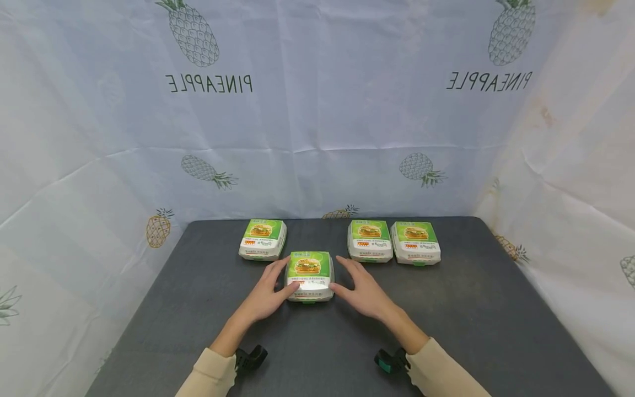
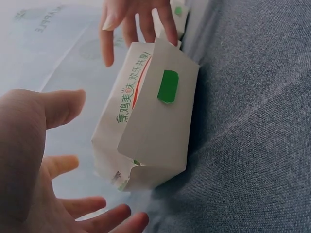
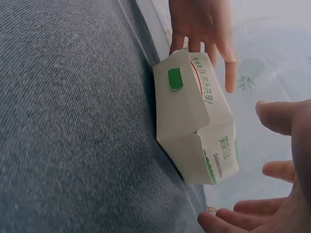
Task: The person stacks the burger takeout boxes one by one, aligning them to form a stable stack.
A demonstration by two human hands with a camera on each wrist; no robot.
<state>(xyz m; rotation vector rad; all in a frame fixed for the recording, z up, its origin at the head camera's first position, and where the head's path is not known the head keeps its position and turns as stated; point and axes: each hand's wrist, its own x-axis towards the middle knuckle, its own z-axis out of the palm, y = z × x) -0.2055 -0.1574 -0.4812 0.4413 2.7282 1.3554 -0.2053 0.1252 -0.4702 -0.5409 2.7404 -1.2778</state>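
A closed white-and-green paper burger box (image 1: 309,273), printed with a burger picture, sits on the dark table between my two hands. My left hand (image 1: 265,296) is at its left side with fingers spread, the thumb near the front left corner. On the other side, my right hand (image 1: 366,293) has its fingers extended and its thumb by the front right edge. Both wrist views show a gap between the near hand and the burger box (image 2: 160,116); its front flap carries a green tab (image 3: 175,78). Neither hand grips anything.
Behind stand three more burger boxes: one (image 1: 263,240) at back left, and two (image 1: 370,241) side by side at back right, the rightmost box (image 1: 415,243) close against its neighbour. White pineapple-print cloth (image 1: 317,110) surrounds the table (image 1: 198,309) at back and sides.
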